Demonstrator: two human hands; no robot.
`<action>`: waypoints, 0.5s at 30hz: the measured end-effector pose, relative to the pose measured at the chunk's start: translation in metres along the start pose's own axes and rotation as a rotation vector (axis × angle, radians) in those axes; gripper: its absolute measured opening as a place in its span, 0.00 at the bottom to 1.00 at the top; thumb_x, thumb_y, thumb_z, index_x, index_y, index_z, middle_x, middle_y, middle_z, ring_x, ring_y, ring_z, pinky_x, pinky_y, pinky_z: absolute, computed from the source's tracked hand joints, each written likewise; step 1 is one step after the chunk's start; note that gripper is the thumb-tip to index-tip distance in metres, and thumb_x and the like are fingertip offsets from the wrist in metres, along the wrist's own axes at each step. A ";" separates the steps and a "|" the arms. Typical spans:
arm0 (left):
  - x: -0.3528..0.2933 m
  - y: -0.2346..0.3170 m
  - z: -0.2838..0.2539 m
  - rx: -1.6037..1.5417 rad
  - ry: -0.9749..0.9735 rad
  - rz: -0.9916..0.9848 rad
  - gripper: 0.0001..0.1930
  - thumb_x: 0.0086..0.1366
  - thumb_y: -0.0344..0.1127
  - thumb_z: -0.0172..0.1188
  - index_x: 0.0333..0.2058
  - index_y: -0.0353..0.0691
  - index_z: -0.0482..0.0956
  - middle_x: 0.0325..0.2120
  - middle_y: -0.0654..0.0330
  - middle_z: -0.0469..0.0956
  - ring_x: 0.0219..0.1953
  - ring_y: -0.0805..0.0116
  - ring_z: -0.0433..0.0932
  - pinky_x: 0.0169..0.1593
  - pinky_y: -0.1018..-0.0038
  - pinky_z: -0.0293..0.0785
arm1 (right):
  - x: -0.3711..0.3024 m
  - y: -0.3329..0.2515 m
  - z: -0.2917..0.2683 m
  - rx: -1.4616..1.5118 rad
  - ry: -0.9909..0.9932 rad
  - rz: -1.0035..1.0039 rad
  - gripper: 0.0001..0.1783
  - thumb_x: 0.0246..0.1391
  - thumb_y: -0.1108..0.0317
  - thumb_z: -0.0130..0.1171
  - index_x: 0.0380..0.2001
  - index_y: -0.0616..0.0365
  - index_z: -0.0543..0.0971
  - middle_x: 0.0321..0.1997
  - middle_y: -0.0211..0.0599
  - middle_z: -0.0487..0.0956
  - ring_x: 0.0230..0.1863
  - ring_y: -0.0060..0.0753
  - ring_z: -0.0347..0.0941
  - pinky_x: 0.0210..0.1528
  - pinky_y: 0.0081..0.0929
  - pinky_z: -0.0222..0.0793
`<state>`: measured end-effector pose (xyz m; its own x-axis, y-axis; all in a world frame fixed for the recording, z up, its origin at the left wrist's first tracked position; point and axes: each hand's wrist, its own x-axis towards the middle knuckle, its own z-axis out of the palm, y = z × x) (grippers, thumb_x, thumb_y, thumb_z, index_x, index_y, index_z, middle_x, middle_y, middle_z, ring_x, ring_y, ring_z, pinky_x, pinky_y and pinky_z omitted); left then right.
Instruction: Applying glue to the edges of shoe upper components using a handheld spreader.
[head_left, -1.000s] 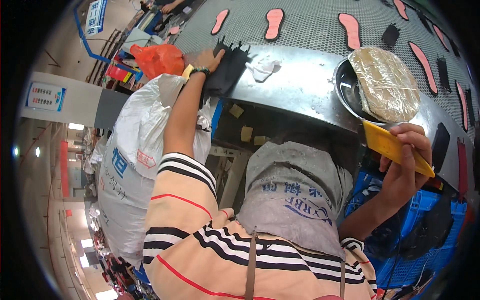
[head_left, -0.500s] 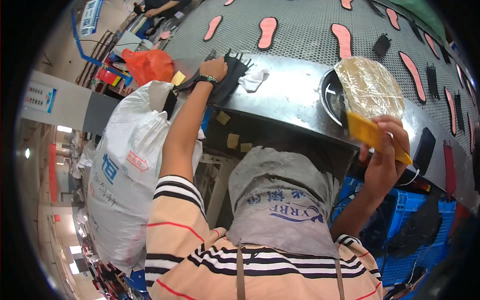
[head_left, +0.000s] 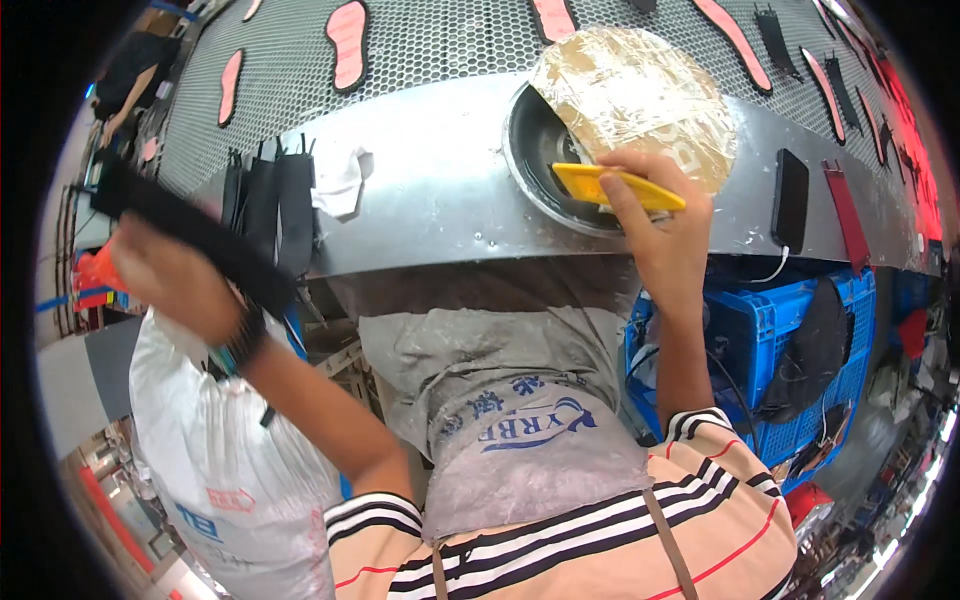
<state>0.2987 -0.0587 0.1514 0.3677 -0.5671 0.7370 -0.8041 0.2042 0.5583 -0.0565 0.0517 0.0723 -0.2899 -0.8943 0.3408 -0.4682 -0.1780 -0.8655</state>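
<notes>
My left hand (head_left: 180, 280), smeared by motion, is at the left beyond the table edge and grips a long black fabric piece (head_left: 195, 225). Closed around a yellow scraper (head_left: 590, 184), my right hand (head_left: 670, 215) is over a round metal bowl (head_left: 527, 165). A tape-wrapped cardboard disc (head_left: 640, 85) covers part of the bowl; dark contents show in the uncovered part, and whether the scraper touches them I cannot tell. More black fabric pieces (head_left: 262, 205) with fringed ends lie at the metal edge, beside a crumpled white cloth (head_left: 340, 180).
Pink, black-edged insole shapes (head_left: 348, 45) lie on the mesh conveyor (head_left: 440, 40) beyond the metal ledge. On the ledge's right are a black phone (head_left: 790, 195) with a cable and a dark red strip (head_left: 846, 215). A blue crate (head_left: 750, 320) and a white sack (head_left: 225, 450) flank me.
My left hand has lifted a black fabric piece from the ledge and swung it left. My right hand has brought the scraper over the bowl's uncovered part. The whole view has turned rightward.
</notes>
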 end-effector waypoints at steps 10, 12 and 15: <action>-0.121 0.023 0.007 -1.822 -0.681 -1.249 0.16 0.76 0.45 0.50 0.35 0.38 0.64 0.16 0.63 0.62 0.16 0.75 0.63 0.19 0.80 0.58 | 0.008 -0.033 -0.001 -0.269 -0.167 -0.028 0.13 0.44 0.75 0.72 0.37 0.60 0.85 0.31 0.35 0.82 0.32 0.38 0.71 0.37 0.31 0.65; -0.110 0.029 0.009 -1.791 -0.865 -1.352 0.17 0.73 0.46 0.55 0.34 0.39 0.64 0.18 0.64 0.61 0.17 0.74 0.62 0.20 0.79 0.59 | 0.008 -0.033 0.005 -0.285 -0.158 0.007 0.13 0.44 0.75 0.73 0.36 0.60 0.85 0.31 0.34 0.81 0.33 0.38 0.70 0.38 0.31 0.64; -0.112 0.012 0.002 -1.910 -1.252 -1.306 0.21 0.67 0.49 0.64 0.36 0.37 0.68 0.24 0.58 0.72 0.19 0.68 0.68 0.22 0.70 0.67 | 0.004 -0.032 0.011 -0.371 -0.128 -0.001 0.12 0.44 0.74 0.72 0.36 0.58 0.85 0.30 0.34 0.81 0.33 0.38 0.69 0.40 0.31 0.62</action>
<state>0.2464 0.0057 0.0745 -0.7070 -0.7063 -0.0359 0.6465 -0.6660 0.3720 -0.0335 0.0495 0.0977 -0.1940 -0.9424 0.2724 -0.7455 -0.0389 -0.6654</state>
